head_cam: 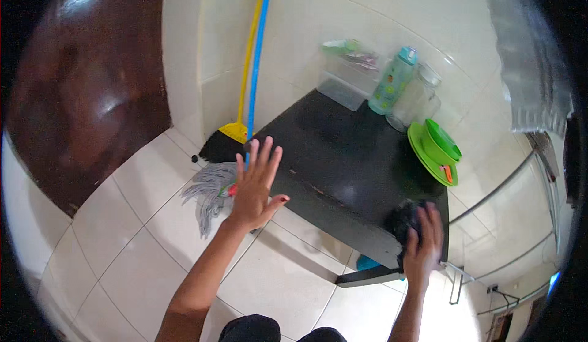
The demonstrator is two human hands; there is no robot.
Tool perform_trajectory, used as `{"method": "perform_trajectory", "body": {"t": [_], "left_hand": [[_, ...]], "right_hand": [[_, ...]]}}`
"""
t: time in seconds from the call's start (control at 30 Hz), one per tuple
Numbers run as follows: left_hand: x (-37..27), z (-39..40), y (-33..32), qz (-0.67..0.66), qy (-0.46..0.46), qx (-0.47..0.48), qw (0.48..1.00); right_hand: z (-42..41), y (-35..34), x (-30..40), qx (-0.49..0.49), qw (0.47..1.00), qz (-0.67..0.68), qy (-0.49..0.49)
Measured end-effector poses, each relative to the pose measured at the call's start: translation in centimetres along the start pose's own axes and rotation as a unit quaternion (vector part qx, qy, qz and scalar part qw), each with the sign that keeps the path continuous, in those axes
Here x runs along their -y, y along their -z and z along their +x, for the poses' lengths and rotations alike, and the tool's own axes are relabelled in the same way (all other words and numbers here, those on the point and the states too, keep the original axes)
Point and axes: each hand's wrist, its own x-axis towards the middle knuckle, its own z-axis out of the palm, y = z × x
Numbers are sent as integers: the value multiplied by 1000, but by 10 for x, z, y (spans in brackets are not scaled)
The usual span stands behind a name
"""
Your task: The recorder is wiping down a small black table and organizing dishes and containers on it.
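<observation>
In my right hand (425, 241) is a crumpled dark cloth (405, 220), pressed on the right front corner of a black table (340, 153). The hand is slightly blurred. My left hand (257, 186) is spread flat with nothing in it, over the table's left front edge; whether it touches the edge I cannot tell. Toward the back stand a clear plastic container (344, 91), a teal water bottle (392, 82) and a clear jar with a lid (413, 98). Green plates (418, 153) with a green bowl (441, 142) sit at the table's right edge, an orange-handled utensil (448, 173) beside the bowl.
A yellow broom (235, 131) and a blue-handled mop with grey strings (213, 190) stand left of the table. Tiled wall rises behind it. To the right is a metal rack frame (496, 186). A blue object (366, 262) shows beneath the table, above the tiled floor (280, 291).
</observation>
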Motion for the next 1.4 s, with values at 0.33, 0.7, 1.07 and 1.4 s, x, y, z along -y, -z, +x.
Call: {"method": "perform_trajectory", "body": {"t": [0.33,0.7,1.07,1.4], "left_hand": [[11,3,-35,22,-6,-31,999],[-22,16,-1,93,48,146,984],[-232,-9,191,225,353,315,852],[-475,-74,373,321,524,107,782]], "right_hand": [[133,-96,42,225,940,160,199],[180,-139,110,185,952,156,189],[36,108,-1,276,929,234,-74],[6,323,122,348,814,411,221]]}}
